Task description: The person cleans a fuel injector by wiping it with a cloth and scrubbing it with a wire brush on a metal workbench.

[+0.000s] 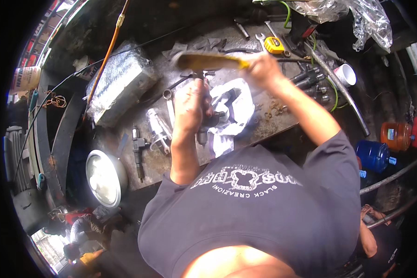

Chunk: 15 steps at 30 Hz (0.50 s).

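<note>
My right hand point(263, 70) is closed around a yellow-handled tool point(208, 61), held level above the bench; its long, flat-looking end is smeared by motion, so its kind cannot be told. Beneath that end, my left hand point(190, 104) grips a dark metal part point(212, 120), largely hidden by the fingers. A crumpled white cloth point(240, 104) lies just right of it. To the left are a wrench point(168, 99), a clear plastic piece point(157, 125) and a slim dark fuel injector point(137, 150) lying on the bench point(273, 125).
A plastic-wrapped box point(120, 85) sits at left, a white basin point(119, 180) near the front-left edge. Farther back are a yellow tape measure point(274, 45) and another wrench point(260, 41). Several dark injectors point(310, 78), a pipe point(340, 88) and a white cup point(346, 75) crowd the right.
</note>
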Available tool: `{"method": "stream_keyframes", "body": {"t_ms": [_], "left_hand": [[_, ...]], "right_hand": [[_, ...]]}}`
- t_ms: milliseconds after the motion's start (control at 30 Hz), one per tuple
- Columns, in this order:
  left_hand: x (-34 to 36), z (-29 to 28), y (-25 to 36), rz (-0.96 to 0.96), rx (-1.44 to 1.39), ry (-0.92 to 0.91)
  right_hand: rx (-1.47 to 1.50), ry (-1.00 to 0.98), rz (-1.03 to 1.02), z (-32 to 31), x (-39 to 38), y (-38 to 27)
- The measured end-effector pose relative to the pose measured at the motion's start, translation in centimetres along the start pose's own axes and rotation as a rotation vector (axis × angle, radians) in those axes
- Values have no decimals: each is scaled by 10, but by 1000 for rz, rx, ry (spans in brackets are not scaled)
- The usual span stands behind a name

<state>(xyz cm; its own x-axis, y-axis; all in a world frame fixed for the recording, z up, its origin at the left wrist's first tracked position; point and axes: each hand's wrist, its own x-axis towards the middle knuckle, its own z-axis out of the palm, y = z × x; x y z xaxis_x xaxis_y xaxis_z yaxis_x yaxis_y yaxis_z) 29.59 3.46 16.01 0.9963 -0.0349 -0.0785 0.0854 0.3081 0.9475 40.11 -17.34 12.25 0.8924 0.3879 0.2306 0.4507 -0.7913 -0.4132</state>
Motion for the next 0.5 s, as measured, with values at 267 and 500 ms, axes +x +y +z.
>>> {"method": "stream_keyframes", "body": {"t_ms": [267,500], "left_hand": [[-8,-5,-13,-110,-176,9],[-13,-9,-5,-50,-109,-16]], "right_hand": [[-35,10,-27,-47,-5,-56],[-304,83,212,-36,-16,37]]}}
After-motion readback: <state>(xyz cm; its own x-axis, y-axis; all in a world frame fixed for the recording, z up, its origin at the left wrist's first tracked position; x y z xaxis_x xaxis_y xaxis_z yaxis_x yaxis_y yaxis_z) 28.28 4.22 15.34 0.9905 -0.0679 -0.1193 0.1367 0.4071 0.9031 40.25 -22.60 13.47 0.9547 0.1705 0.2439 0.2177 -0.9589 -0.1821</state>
